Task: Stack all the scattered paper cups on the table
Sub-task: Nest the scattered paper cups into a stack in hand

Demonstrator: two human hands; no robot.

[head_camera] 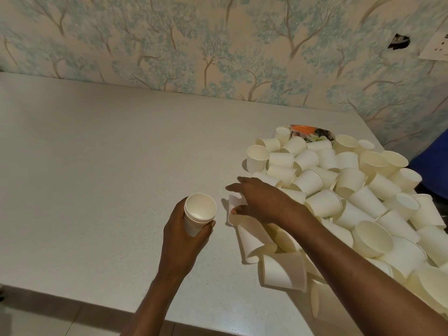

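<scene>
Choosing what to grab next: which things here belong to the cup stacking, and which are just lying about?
Job:
cup stack, held in the left hand
right hand, over the near edge of the cup pile
table

Lying about:
patterned tray at the pile's far edge
blue thing at the right edge
paper at top right

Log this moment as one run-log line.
left hand: holds nested cup stack upright | right hand: reaching over lying cup | pile of loose cups: on table, unstacked
</scene>
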